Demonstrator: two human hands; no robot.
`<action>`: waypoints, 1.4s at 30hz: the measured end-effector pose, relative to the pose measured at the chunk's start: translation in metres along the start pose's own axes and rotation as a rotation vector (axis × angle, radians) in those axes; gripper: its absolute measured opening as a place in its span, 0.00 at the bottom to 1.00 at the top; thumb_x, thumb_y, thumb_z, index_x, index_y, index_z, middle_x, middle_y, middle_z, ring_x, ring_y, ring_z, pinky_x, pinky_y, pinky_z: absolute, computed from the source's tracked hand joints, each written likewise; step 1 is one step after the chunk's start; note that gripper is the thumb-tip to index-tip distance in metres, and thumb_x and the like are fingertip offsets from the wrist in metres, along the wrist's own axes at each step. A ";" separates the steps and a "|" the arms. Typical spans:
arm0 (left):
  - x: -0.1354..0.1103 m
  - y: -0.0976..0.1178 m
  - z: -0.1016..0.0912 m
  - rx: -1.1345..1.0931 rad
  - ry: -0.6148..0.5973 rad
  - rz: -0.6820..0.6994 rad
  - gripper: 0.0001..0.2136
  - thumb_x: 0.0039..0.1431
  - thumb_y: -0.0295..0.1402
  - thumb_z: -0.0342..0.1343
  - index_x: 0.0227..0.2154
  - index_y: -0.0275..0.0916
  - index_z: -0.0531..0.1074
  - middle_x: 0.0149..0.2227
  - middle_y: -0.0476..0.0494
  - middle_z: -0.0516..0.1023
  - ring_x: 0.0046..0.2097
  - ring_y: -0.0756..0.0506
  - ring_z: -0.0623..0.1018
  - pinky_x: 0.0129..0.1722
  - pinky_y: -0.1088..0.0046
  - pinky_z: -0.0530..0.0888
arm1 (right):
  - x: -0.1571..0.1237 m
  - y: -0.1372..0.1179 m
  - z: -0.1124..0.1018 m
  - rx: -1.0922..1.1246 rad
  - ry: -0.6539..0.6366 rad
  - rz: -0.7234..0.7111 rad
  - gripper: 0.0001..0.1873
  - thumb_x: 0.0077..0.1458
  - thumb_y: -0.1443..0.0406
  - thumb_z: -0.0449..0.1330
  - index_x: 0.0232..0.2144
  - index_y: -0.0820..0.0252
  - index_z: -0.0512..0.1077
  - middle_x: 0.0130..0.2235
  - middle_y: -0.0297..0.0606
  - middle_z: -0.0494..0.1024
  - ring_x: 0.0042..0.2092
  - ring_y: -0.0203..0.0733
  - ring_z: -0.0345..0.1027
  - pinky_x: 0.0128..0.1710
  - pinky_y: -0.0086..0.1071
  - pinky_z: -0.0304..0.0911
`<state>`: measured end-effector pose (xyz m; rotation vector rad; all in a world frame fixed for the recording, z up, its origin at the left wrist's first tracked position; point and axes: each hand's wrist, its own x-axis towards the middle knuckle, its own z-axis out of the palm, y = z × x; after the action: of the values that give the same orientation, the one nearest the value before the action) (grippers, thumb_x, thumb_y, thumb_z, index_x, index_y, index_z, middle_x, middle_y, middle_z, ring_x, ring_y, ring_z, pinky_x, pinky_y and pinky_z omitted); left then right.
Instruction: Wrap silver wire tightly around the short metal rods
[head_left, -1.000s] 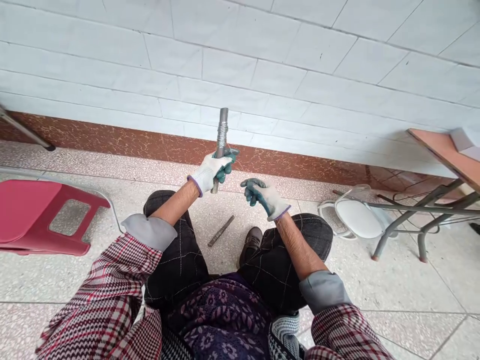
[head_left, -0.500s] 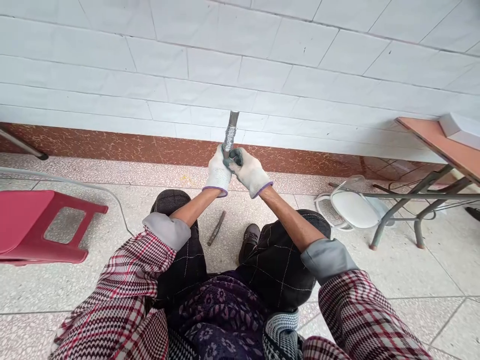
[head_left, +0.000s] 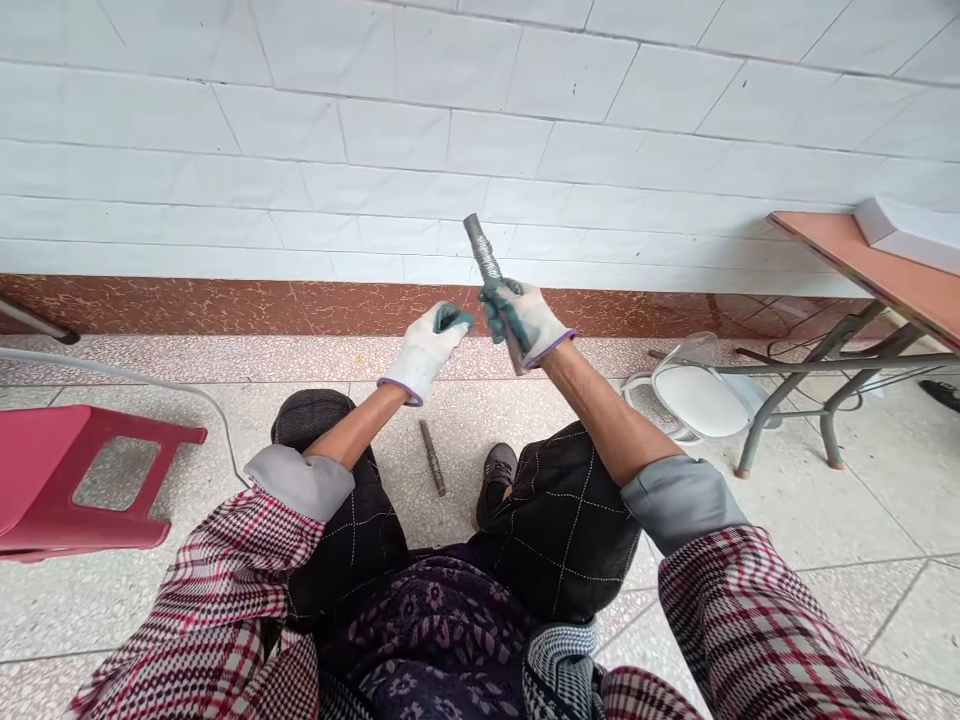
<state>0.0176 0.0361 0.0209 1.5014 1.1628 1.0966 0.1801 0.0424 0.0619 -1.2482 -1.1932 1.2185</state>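
In the head view, my right hand (head_left: 521,318), in a white work glove with a dark green palm, is closed round a grey rod (head_left: 473,232). Silvery wire (head_left: 487,262) is wound about the rod's upper middle. The rod tilts, its top to the left, and its lower end shows below my fist. To the left, my left hand (head_left: 435,345), gloved alike, is apart from the rod with thumb and fingers pinched together. Whatever may be between those fingertips is too small to make out. A second wire-wound rod (head_left: 433,458) lies on the floor between my feet.
A red plastic stool (head_left: 52,470) stands at left, with a grey hose or cable (head_left: 202,397) beside it. On the right are a small white chair (head_left: 701,400) and a table (head_left: 885,255) with metal legs. A tiled wall (head_left: 337,210) rises ahead.
My hands have moved apart: the left let go of the rod and shifted left. My right hand now grips the rod, which has tilted leftward at its top and moved slightly right.
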 end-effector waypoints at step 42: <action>-0.006 0.010 -0.030 -0.211 0.009 -0.235 0.07 0.69 0.30 0.57 0.38 0.38 0.79 0.19 0.54 0.61 0.19 0.53 0.57 0.19 0.74 0.51 | -0.018 0.038 -0.012 -1.269 0.052 -0.429 0.15 0.70 0.60 0.58 0.55 0.57 0.76 0.43 0.45 0.78 0.30 0.40 0.65 0.31 0.37 0.60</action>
<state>-0.0104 0.0326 0.0358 1.1673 1.1581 1.0311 0.1923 0.0227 0.0249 -1.7001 -2.1607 -0.0167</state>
